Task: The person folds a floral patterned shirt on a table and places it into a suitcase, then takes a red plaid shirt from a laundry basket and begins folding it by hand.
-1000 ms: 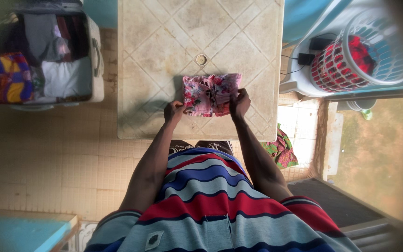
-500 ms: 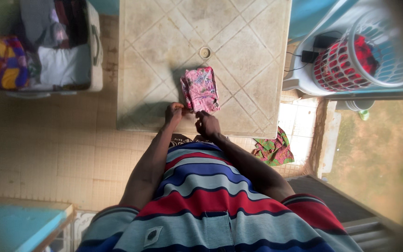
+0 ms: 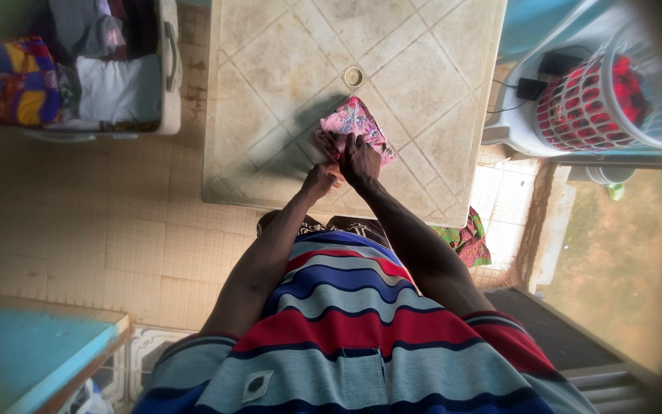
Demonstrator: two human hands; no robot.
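Our left hand [image 3: 322, 179] curls its fingers around the near edge of the pink cloth [image 3: 354, 126], pinching it at the lower left corner. Just beside it, touching, our right hand [image 3: 360, 159] lies on top of the cloth with fingers bent down over the fabric, pressing and gripping it. We see the cloth folded small, lying tilted on the table [image 3: 270, 92], near a round cap [image 3: 353, 76] set in the table's middle. We find the tabletop pale and stained, scored with diamond lines. Far left, an open suitcase [image 3: 109, 84] holds folded clothes. Below us the floor [image 3: 101, 238] is beige tile. At the right, a white basket [image 3: 614, 100] holds red laundry, and patterned fabric [image 3: 469, 241] lies under the table's edge.
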